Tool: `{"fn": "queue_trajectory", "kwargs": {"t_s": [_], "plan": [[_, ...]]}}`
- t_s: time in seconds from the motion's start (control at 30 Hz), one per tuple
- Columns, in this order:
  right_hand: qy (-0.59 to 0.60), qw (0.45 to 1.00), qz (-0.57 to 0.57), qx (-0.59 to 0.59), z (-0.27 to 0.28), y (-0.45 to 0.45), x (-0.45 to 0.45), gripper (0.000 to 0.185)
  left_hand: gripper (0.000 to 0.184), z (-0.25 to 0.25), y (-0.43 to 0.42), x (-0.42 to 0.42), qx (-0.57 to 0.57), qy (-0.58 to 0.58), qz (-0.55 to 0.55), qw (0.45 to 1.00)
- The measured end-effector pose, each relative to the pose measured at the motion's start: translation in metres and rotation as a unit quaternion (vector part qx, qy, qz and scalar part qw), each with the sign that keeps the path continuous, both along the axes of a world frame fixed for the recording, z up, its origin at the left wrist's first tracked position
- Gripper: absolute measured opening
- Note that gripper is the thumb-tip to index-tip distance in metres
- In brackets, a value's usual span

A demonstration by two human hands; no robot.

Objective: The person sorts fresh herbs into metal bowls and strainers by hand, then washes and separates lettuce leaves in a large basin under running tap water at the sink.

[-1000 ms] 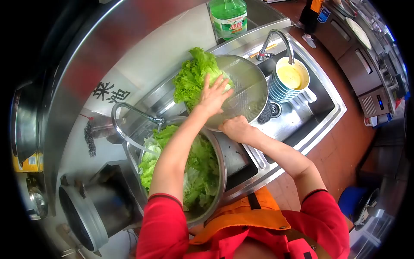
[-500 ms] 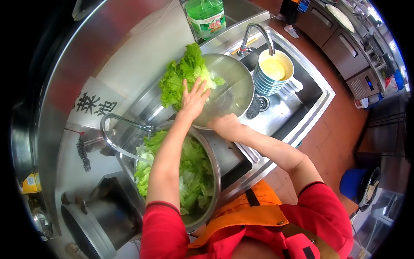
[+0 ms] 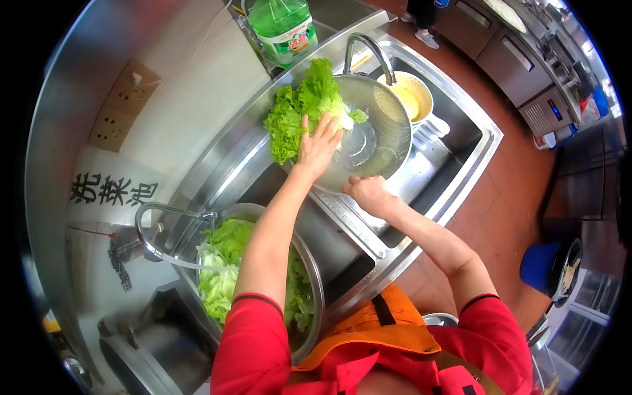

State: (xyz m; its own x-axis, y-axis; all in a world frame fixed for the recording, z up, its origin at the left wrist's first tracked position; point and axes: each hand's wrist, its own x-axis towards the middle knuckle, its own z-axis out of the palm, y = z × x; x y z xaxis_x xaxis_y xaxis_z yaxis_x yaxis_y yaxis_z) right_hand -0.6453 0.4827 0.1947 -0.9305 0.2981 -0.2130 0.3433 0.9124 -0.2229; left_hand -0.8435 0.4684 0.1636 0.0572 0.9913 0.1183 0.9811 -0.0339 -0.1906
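Fingers [image 3: 324, 124] of the left hand [image 3: 316, 151] spread wide against lettuce [image 3: 304, 99] overhanging a mesh strainer [image 3: 378, 108]; the right hand [image 3: 370, 195] grips the strainer's rim. Beside it, a bowl [image 3: 416, 99] stands in the sink [image 3: 431, 174]; nearby, a basin [image 3: 317, 280] holds leaves [image 3: 219, 284].

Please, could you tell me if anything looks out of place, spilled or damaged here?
I see no clear spill or damage. Slightly odd: the bunch of lettuce sits off-centre, its leaves overhanging the left side of the mesh strainer, while much of the strainer's bottom is bare.
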Motion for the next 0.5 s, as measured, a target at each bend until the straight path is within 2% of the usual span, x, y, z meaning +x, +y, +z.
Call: {"fn": "queue_trajectory", "kwargs": {"t_s": [0.17, 0.5], "plan": [[0.014, 1.0, 0.014, 0.011, -0.019, -0.006, 0.006, 0.018, 0.048, -0.003, 0.001, 0.008, -0.018, -0.032, -0.023, 0.999], [-0.007, 0.999, 0.036, 0.02, 0.004, -0.01, -0.009, 0.018, 0.044, -0.007, 0.001, 0.011, -0.006, -0.06, -0.048, 0.997]]}}
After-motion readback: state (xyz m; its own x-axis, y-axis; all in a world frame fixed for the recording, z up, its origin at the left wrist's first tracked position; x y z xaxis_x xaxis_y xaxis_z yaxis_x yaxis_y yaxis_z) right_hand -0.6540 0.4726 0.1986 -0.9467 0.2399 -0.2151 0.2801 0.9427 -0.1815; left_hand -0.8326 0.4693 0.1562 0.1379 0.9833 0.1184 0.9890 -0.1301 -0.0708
